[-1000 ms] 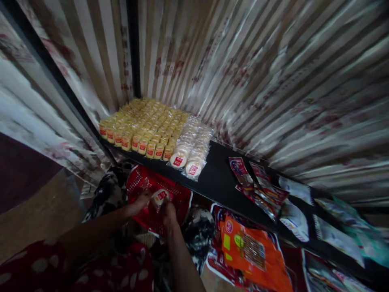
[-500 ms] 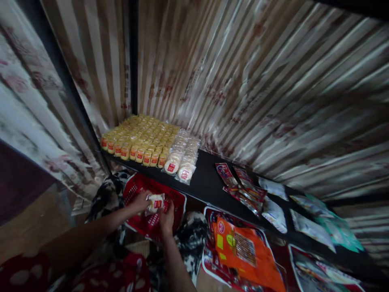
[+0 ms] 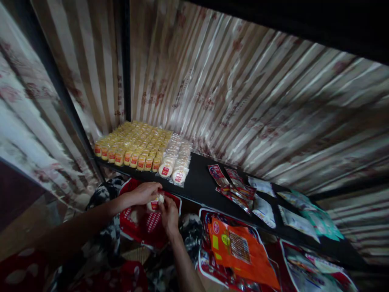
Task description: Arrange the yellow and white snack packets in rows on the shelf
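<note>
My left hand (image 3: 142, 193) and my right hand (image 3: 169, 214) together hold a small white round packet with a red label (image 3: 154, 202) above a red plastic basket (image 3: 138, 225). Both hands sit just below the front edge of a black shelf (image 3: 200, 184). On the shelf's left end stand rows of yellow packets with red labels (image 3: 130, 142). Right beside them lie two rows of white round packets in clear wrap (image 3: 174, 160), the same kind as the one in my hands.
Flat red snack packets (image 3: 232, 184) and white and green pouches (image 3: 299, 213) lie along the shelf to the right. An orange bag (image 3: 237, 249) lies below the shelf. Striped patterned paper (image 3: 243, 101) lines the back and left walls. A dark shelf overhangs at top right.
The view has tilted up and left. My hands have risen a little with the white packet and closed in around it, nearer the shelf edge.
</note>
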Action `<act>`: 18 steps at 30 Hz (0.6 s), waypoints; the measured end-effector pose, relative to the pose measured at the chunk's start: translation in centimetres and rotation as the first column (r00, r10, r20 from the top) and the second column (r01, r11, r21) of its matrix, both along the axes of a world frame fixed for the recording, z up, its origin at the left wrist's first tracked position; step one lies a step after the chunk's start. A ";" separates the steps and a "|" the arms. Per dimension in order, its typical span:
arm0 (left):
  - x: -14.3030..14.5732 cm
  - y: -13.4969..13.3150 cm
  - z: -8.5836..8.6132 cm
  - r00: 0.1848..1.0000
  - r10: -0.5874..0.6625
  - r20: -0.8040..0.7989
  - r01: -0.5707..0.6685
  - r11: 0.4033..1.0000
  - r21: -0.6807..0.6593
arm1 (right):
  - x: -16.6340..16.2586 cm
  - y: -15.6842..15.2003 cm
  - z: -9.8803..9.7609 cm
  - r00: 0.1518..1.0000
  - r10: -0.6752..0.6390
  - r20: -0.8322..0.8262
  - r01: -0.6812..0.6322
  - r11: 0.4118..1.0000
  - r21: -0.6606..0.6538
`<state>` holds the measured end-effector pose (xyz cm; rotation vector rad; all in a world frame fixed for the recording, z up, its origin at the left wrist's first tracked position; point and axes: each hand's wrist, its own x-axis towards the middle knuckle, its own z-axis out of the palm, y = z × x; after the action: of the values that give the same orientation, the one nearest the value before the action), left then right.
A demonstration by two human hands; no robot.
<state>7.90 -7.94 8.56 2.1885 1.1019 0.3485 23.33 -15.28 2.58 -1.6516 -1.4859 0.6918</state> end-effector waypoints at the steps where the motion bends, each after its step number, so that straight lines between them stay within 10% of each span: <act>1: 0.3 0.1 0.3 0.999 0.031 0.026 -0.033 0.998 0.059 | 0.3 0.4 0.1 0.999 -0.032 -0.041 0.033 0.999 0.009; 7: 1.4 -1.6 -0.4 0.943 0.299 0.143 -0.332 0.848 0.413 | 1.1 3.9 0.8 0.960 -0.167 -0.224 0.164 0.986 -0.032; 18: 3.5 -0.1 -4.6 0.970 0.245 0.002 -0.233 0.919 0.318 | -0.1 8.7 1.1 0.958 -0.277 -0.076 0.281 0.959 0.037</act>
<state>11.43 -8.04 4.00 2.3450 1.4226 0.6326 23.27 -6.62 3.65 -1.7389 -1.1794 0.5479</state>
